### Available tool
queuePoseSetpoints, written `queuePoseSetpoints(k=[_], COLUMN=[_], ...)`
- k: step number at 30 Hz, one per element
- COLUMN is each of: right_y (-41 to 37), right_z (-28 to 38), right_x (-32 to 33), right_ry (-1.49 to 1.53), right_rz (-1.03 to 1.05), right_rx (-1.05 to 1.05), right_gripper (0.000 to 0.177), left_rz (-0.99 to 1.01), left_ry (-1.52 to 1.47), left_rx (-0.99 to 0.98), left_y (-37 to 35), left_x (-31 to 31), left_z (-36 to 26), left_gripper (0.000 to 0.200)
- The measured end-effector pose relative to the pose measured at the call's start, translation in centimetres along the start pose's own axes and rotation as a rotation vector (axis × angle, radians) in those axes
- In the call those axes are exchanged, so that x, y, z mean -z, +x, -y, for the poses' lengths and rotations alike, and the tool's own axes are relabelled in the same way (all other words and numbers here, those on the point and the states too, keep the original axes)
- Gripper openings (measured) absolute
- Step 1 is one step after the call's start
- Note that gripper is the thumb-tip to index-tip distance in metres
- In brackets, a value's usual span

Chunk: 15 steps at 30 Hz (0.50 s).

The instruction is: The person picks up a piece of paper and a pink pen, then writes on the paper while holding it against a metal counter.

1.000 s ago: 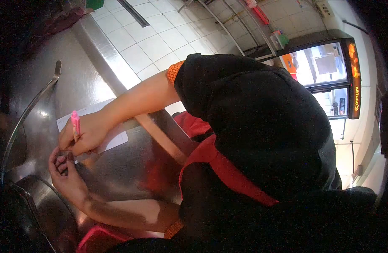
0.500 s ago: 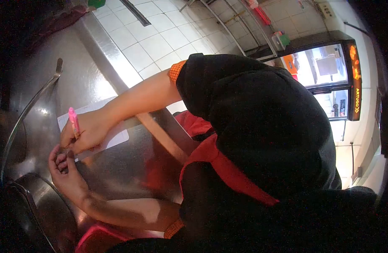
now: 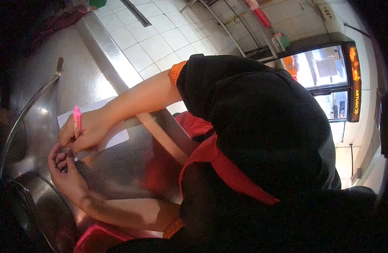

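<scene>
pen [image 3: 77,120]: pink, paler marked lower barrel | paper [image 3: 115,140]: white | worktop [image 3: 118,173]: silver-grey | sleeves [image 3: 240,84]: black; cuffs [image 3: 175,72]: orange, dark geometric pattern | strap [image 3: 240,179]: red | floor tiles [image 3: 156,47]: white, darker grid | bundle [image 3: 61,25] by worktop's far corner: maroon, probably; dim there

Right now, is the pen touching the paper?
Cannot tell. In the head view the pen stands up from the right hand over the paper, but the fingers hide its lower end.
</scene>
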State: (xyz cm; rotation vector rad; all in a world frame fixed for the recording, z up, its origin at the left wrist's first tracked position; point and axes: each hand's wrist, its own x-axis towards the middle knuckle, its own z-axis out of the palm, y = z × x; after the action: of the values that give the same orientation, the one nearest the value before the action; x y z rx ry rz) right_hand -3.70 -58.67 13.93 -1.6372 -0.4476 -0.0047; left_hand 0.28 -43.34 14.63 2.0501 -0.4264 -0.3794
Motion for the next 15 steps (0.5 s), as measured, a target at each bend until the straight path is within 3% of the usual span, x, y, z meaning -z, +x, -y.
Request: queuePoseSetpoints(k=[4,6,10,12,15], right_y=[0.0,-0.3,-0.3,-0.1,-0.3], right_z=[1.0,2.3,1.1,0.3,0.6], right_x=[0.2,0.1,0.1,-0.1,-0.3], right_ry=[-0.016,0.091,0.120,0.076,0.140], right_rz=[0.029,0.035,0.038,-0.005,-0.031], right_rx=[-0.037,-0.246,-0.229,-0.068,-0.113], right_gripper=[0.014,0.015,0.015,0.014,0.014], left_rz=[-0.007,-0.034,-0.018,0.005,-0.003], left_ry=[-0.011,-0.086,-0.011,-0.083,-0.064], left_rx=[-0.015,0.013,-0.002,0.007,0.001], left_y=[-0.1,-0.4,-0.2,-0.2,-0.2], left_x=[0.0,-0.1,0.0,0.1,0.1], left_z=[0.1,-0.7,0.2,0.1,-0.1], left_gripper=[0.031,0.028,0.030,0.030,0.031])
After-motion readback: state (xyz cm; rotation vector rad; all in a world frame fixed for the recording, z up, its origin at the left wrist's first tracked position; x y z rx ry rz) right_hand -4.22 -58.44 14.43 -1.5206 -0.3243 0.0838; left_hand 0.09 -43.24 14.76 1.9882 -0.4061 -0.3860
